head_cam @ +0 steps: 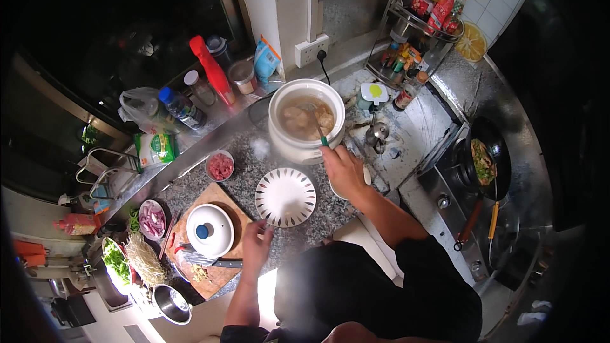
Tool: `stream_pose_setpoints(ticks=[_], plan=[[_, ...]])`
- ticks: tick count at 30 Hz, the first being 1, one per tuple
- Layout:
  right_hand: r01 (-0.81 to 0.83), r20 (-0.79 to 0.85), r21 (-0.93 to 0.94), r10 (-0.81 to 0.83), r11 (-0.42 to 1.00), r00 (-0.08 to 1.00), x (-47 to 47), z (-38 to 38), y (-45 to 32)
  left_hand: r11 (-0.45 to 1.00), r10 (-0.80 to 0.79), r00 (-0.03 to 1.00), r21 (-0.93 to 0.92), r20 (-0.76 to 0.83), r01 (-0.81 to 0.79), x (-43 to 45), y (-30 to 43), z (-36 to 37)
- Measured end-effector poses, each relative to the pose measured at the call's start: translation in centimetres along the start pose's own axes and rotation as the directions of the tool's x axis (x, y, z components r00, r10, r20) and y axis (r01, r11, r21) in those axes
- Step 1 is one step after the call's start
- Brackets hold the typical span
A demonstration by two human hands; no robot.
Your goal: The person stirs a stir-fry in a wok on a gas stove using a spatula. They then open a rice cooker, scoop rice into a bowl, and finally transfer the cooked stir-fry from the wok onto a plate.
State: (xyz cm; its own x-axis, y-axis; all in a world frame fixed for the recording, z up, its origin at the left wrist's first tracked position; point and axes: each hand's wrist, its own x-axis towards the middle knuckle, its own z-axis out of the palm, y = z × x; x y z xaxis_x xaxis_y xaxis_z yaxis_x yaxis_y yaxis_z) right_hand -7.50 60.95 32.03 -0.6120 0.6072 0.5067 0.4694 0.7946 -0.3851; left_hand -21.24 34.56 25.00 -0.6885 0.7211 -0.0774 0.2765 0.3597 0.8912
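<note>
My right hand grips the green handle of a metal ladle, whose bowl end dips into broth with pale chunks of food in a white electric stew pot. In front of the pot lies a white plate with a dark petal-patterned rim. My left hand is near the plate's lower left edge, fingers partly curled, with nothing seen in it. Left of that hand, a white lid with a blue knob rests on a wooden cutting board, beside a black-handled knife.
A bowl of raw meat, a bowl of sliced onion, dried noodles and a metal bowl stand left. Bottles line the window ledge. A wok with food sits on the right stove. A condiment rack stands behind.
</note>
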Motion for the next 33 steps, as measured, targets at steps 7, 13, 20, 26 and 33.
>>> stream_pose_setpoints(ticks=[7,13,20,26,33], plan=[[-0.164,-0.170,0.257,0.212,0.952,0.962,-0.3,1.7,-1.3,0.898,-0.209,0.923,-0.309,0.323,0.312,0.3,5.6,3.5],[-0.456,0.202,0.842,0.614,0.289,0.763,-1.3,2.1,-2.6,0.802,-0.167,0.885,-0.462,0.436,0.378,6.7,13.4,7.1],[-0.370,0.122,0.873,0.593,0.317,0.796,-3.4,1.9,-4.3,0.631,-0.272,0.809,-0.538,0.521,0.559,9.9,15.4,9.9],[-0.465,0.312,0.867,0.530,0.181,0.788,-3.6,2.0,-3.7,0.616,-0.322,0.782,-0.510,0.533,0.601,11.0,15.9,10.0],[-0.451,0.372,0.887,0.422,0.100,0.827,-3.8,2.2,-3.1,0.583,-0.351,0.807,-0.563,0.476,0.586,11.7,15.2,10.5]])
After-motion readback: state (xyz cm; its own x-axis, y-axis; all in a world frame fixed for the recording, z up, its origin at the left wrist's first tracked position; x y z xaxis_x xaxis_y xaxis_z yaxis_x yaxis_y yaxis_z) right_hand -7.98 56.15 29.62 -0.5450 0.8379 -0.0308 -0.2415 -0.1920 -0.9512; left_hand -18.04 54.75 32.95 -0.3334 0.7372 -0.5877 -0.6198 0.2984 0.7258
